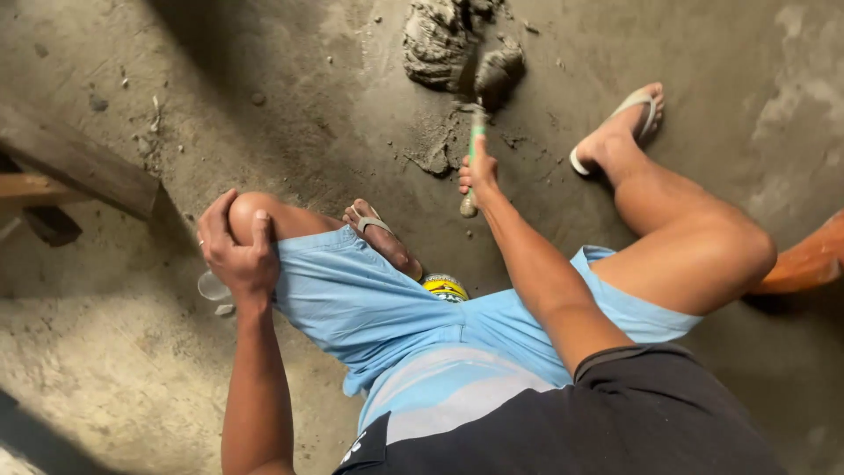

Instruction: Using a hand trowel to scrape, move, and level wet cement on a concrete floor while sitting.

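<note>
My right hand [479, 173] grips the green handle of a trowel [492, 88]. Its blade is loaded with wet grey mortar and rests against a mortar heap [435, 40] on the concrete floor ahead. My left hand [237, 251] lies cupped over my bent left knee and holds nothing. I am crouched low in light blue shorts and a dark shirt. Both feet wear flip-flops, the left one [378, 233] tucked under me and the right one [624, 123] stretched out to the right.
A wooden plank [75, 163] lies at the left edge over a darker piece. A yellow round container [446, 287] sits under my legs. An orange-brown wooden object [813, 259] juts in at the right. Small mortar crumbs dot the floor [290, 105].
</note>
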